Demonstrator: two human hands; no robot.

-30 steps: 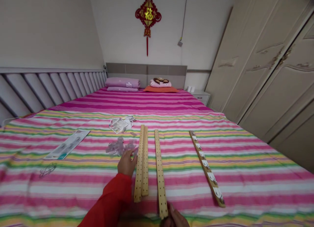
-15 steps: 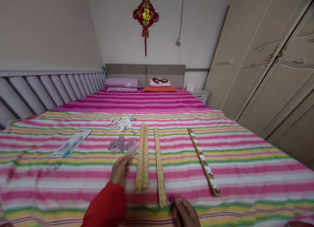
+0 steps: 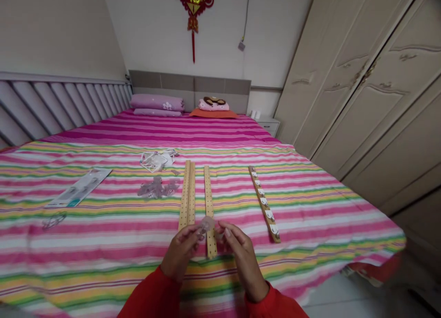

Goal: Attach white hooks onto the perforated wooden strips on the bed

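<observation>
Wooden strip (image 3: 208,189), lengthwise toward headboard (image 3: 220,85), left grip (image 3: 181,252) pinching plastic piece (image 3: 207,223) (right grip (image 3: 243,256) unclear)

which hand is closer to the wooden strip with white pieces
Right: the right hand is left of that strip, not touching it; the left hand is farther left.

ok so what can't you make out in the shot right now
All in the head view:
Clear piece: exact shape, blurred and partly covered by the left hand.
Paired strips: near ends, behind the left hand.
Right hand: whether it grips anything, fingertips blurred.
Wall hanging: top, cut off by the upper edge.
Card: print, too small.
</observation>
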